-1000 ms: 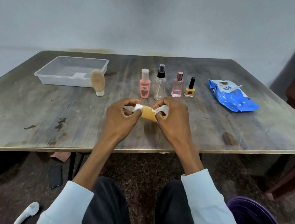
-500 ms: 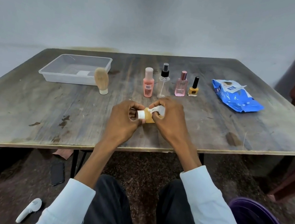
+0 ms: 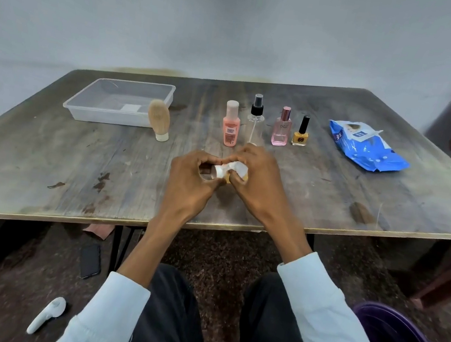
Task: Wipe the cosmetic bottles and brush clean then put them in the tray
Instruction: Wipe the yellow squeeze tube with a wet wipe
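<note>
Bench [image 3: 333,195], worn wood, carries everything. Clear tray [image 3: 154,87] far left, holding no cosmetics; a pale sticker shows on its floor, unreadable. Blue wipes pack [image 3: 370,153] far right, flap lifted; print too small to read.

Brush [image 3: 159,118] stands upright on its white base just in front of the tray's near right corner. Row of four uprights mid-bench: peach bottle [image 3: 231,125] with a small label I cannot read, clear spray bottle [image 3: 255,116] with black pump, pink perfume bottle [image 3: 281,129] lettered what looks like "DGZ", yellow nail polish [image 3: 300,137] with a round mark on its front.

Both hands work over the near bench. Left hand [image 3: 190,180]: fingers curled round the capped end of a small orange bottle [image 3: 228,178], mostly hidden. Right hand [image 3: 258,182]: fingers pinch a crumpled white wipe [image 3: 233,168] against it.

Change over the last second: the orange body showed plainly between the hands; now the right hand and wipe have closed over nearly all of it, hands drawn together. Judgement: wiping of the first item is mid-stroke; nothing is trayed yet, five items wait untouched.
</note>
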